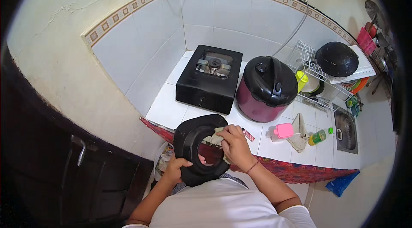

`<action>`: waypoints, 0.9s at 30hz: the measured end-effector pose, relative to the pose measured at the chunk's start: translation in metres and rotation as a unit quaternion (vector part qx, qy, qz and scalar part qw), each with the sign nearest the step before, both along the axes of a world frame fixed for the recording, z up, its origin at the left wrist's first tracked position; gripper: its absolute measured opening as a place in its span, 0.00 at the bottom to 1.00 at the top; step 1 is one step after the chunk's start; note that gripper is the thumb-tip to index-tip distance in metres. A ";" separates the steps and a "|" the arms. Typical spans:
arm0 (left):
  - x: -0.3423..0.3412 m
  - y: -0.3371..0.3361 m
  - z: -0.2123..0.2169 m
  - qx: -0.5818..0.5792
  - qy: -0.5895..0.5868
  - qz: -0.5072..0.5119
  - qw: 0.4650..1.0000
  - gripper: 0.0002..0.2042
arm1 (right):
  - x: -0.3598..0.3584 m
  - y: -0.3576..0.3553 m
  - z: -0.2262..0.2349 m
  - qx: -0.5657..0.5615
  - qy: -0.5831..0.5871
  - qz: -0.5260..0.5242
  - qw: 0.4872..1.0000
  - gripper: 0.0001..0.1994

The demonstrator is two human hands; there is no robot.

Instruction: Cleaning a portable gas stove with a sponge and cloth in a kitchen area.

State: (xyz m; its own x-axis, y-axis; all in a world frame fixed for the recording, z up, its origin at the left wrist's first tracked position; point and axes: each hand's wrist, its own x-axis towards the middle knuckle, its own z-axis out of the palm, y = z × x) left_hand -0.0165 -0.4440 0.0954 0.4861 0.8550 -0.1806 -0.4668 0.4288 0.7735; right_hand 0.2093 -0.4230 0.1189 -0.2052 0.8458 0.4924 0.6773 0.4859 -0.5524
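Observation:
My left hand [175, 168] grips the lower left edge of a black ring-shaped stove top plate [191, 142], held tilted above the counter's front edge. My right hand [234, 144] presses a pale crumpled cloth [215, 138] against the plate's inner rim on the right side. Through the plate's round hole I see the red patterned counter cloth [296, 171]. The black single-burner gas stove [210, 77] stands behind on the white tiled counter [165, 107], its burner bare.
A maroon rice cooker with a black lid [267, 88] stands right of the stove. Beside it lie a pink-capped bottle [280, 132], a rag [298, 133] and a green bottle [318, 136]. A wire dish rack [317, 77] and a small sink [345, 129] are further right.

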 end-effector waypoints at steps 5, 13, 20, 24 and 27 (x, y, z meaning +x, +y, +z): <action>-0.001 -0.003 -0.012 -0.031 -0.063 0.066 0.995 0.19 | 0.002 -0.024 -0.019 -0.185 0.084 -0.023 0.979 0.12; 0.020 0.001 0.006 0.144 0.050 0.123 0.981 0.15 | -0.022 -0.040 -0.029 -0.481 0.403 0.041 0.777 0.11; 0.034 -0.005 -0.003 0.166 0.082 0.203 0.962 0.16 | -0.020 -0.014 0.036 -0.493 0.577 0.101 0.643 0.10; 0.040 0.002 0.024 -0.018 -0.070 0.128 0.989 0.18 | -0.027 -0.003 0.054 -0.199 0.389 0.099 0.894 0.14; 0.044 0.014 0.033 -0.020 -0.096 0.104 0.990 0.23 | -0.045 -0.006 0.041 0.047 -0.012 0.101 0.994 0.21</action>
State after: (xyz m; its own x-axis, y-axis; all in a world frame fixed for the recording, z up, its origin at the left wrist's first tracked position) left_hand 0.0276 -0.4298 0.1288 0.3296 0.9342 -0.1368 -0.6849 0.3363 0.6464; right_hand 0.1642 -0.4285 0.1599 -0.3779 0.7370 0.5604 0.5737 0.6615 -0.4831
